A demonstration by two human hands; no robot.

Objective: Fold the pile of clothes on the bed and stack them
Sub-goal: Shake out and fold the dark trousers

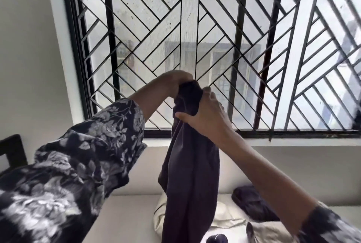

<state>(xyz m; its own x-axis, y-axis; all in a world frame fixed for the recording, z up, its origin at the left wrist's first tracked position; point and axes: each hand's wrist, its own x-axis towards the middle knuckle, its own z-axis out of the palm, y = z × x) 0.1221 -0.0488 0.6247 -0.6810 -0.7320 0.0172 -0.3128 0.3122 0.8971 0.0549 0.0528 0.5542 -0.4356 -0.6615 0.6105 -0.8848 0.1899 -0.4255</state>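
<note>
A wide window fills the far wall, fronted by a black metal grille of upright bars and slanted lines; blurred buildings show through the glass. A pale sill runs along its lower edge, with plain wall to the left.

Below lies the bed, covered in a light sheet, at the near bottom of the view. On it, to the right, sits a dark crumpled garment, and just beside it a cream-coloured cloth lies bunched up. Another small dark piece shows at the bottom edge, cut off by the frame. At the far left a dark piece of furniture stands against the wall; what it is cannot be told.

A dark purple garment hangs down in the middle, lifted well above the bed and in front of the window, its lower part reaching past the bottom of the view. Its top is bunched between both hands.

The left arm wears a floral sleeve in dark blue and white. The left hand has its grip closed on the top of the hanging garment, fingers curled over the bunched cloth. The right hand also grips the garment just below, thumb pressed on the near side and fingers wrapped round the far side. The two hands are close together, nearly touching.
</note>
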